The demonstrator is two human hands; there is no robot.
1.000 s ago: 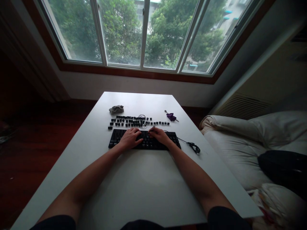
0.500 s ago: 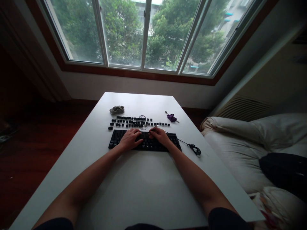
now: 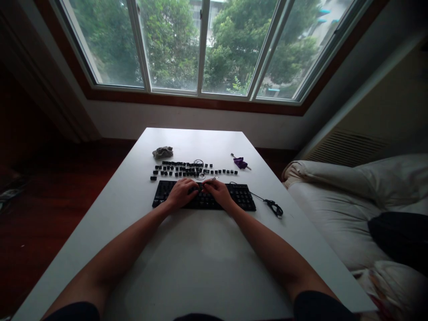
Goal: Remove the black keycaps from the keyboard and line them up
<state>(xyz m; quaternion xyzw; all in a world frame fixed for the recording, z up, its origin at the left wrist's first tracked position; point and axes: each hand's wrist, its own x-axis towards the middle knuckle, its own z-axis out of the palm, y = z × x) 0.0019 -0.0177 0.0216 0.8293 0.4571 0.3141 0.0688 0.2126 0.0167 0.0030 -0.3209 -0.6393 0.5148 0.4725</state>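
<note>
A black keyboard [image 3: 244, 196] lies on the white table [image 3: 200, 258] in front of me. My left hand [image 3: 181, 192] rests on its left-middle part, fingers stretched over the keys and the thumb apart from them. Close beside it, my right hand [image 3: 217, 191] is closed over the middle of the keyboard. It grips a thin, light tool [image 3: 212, 179] whose exact kind is too small to tell. Both hands' fingertips almost meet, and they hide the keys beneath. Loose black keycaps [image 3: 190, 170] lie in several rows just beyond the keyboard.
Thin wire rings [image 3: 198, 162] lie among the keycaps. A crumpled grey cloth [image 3: 162, 152] sits at the far left. On the right are a brush with purple cloth [image 3: 240, 163] and the coiled cable [image 3: 274, 207]. A pale sofa [image 3: 321, 200] stands beside the table.
My right hand has shifted left, bringing the tool nearer to my left hand. The left hand has stayed almost in place on the keyboard.
</note>
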